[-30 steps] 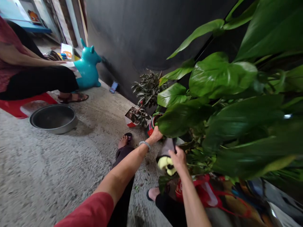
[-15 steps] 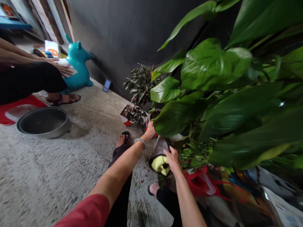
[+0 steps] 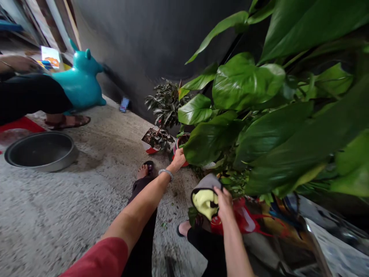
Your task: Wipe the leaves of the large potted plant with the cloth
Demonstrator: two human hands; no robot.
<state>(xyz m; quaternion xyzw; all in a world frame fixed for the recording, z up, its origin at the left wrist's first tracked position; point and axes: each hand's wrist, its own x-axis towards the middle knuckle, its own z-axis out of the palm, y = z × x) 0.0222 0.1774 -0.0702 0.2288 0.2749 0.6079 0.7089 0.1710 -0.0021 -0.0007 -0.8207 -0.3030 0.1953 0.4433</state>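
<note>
My left hand [image 3: 177,160], a bangle on its wrist, reaches forward with closed fingers. It is against the front of a round flower pot [image 3: 175,148] with a red edge, beside the tip of a broad green leaf [image 3: 203,144]. Whatever its fingertips pinch is hidden. To the right, my right hand [image 3: 224,200] grips the dark rim of a grey cloth pouch-like thing [image 3: 211,181]. Its mouth tilts toward me and shows a pale yellow inside [image 3: 204,203] with dark patches. The pouch is held above the ground.
A potted shrub [image 3: 151,146] stands by the dark wall [image 3: 138,50]. Big leaves [image 3: 276,134] crowd the right. A red bag [image 3: 242,215] lies low right. On the left are a metal basin [image 3: 57,163], a turquoise animal toy [image 3: 83,86] and a seated person's sandaled foot [image 3: 69,120].
My right hand has drawn the grey pouch slightly right, away from my left hand, which keeps to the pot. The seated person's hands have pulled back from the toy. The view has shifted right.
</note>
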